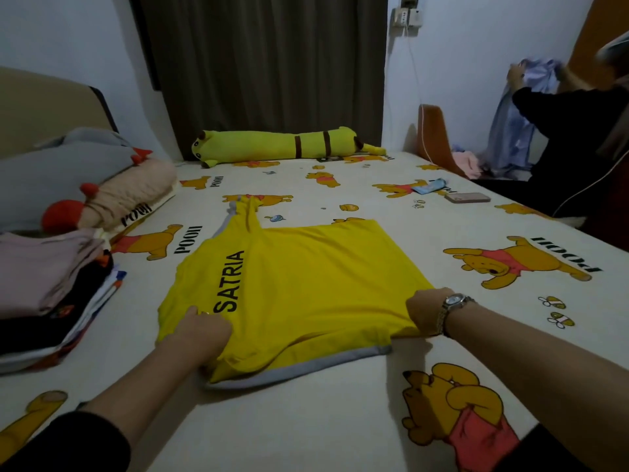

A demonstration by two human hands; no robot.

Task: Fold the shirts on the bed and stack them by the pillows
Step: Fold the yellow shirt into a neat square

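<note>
A yellow shirt (306, 277) with grey trim and the black word SATRIA lies spread on the bed (340, 420), back side up. My left hand (200, 332) grips its near left part, fingers curled into the cloth. My right hand (425, 311), with a wristwatch, grips the near right edge. One sleeve sticks out toward the far side. A stack of folded shirts (51, 291) sits at the left beside the pillows (68, 178).
A long yellow plush bolster (282, 144) lies along the far edge under a dark curtain. A phone (468, 197) and a small blue packet (429, 186) rest at the far right. Another person (571, 131) at the right handles a light blue garment (510, 131).
</note>
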